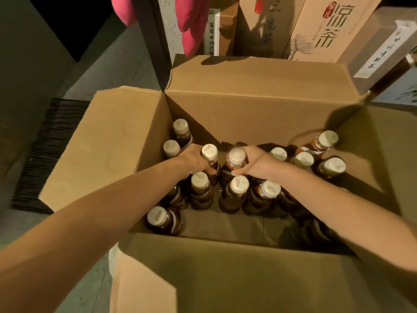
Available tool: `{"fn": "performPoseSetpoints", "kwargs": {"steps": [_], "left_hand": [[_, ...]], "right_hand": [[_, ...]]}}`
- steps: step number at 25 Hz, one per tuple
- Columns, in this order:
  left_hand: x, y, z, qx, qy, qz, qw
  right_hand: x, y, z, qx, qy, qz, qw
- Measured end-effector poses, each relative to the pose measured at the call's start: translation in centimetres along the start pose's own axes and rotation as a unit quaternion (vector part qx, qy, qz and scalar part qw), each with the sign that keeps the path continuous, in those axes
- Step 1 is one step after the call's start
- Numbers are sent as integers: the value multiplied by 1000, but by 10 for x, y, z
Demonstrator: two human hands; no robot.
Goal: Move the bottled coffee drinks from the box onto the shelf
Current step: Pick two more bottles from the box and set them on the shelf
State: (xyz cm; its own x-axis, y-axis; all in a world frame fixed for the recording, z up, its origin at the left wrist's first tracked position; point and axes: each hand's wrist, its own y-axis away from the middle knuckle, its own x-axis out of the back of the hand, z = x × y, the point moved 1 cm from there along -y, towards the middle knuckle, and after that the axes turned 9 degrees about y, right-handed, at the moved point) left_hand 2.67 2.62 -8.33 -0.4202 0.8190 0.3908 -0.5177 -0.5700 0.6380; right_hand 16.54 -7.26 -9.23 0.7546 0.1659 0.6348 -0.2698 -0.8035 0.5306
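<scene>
PACKED FOR THE SHELF: A large open brown cardboard box (225,279) sits on a grey floor (101,64), its flaps folded outward, with a dark ribbed mat (52,150) lying on the floor just to its left. Two bare arms reach in over the near flap. Brown bottled coffee drinks with cream caps (239,193) stand upright inside, mostly toward the middle and far side. The left hand (194,162) curls its fingers around the neck of one cream-capped bottle (209,152). The right hand (257,164) wraps around the neck of the neighbouring bottle (236,158). The two held bottles stand side by side at the centre of the box, among the rest. Behind the box stand tan cartons printed with Chinese characters (327,30), and a red cloth (194,26) hangs to their left.
</scene>
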Motion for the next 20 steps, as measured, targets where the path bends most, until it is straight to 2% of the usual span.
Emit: {"fn": "performPoseSetpoints", "kwargs": {"steps": [6,12,17,20], "left_hand": [[-2,1,-4,-37,42,-3,998],[10,21,10,-101,85,-3,991],[44,72,40,-155,162,38,974],[65,120,61,-208,224,118,945]], "right_hand": [[2,-2,1,-5,-11,10,1000],[10,12,-12,52,-55,64,995],[48,50,-54,79,-159,81,981],[74,73,-93,112,-175,123,970]]}}
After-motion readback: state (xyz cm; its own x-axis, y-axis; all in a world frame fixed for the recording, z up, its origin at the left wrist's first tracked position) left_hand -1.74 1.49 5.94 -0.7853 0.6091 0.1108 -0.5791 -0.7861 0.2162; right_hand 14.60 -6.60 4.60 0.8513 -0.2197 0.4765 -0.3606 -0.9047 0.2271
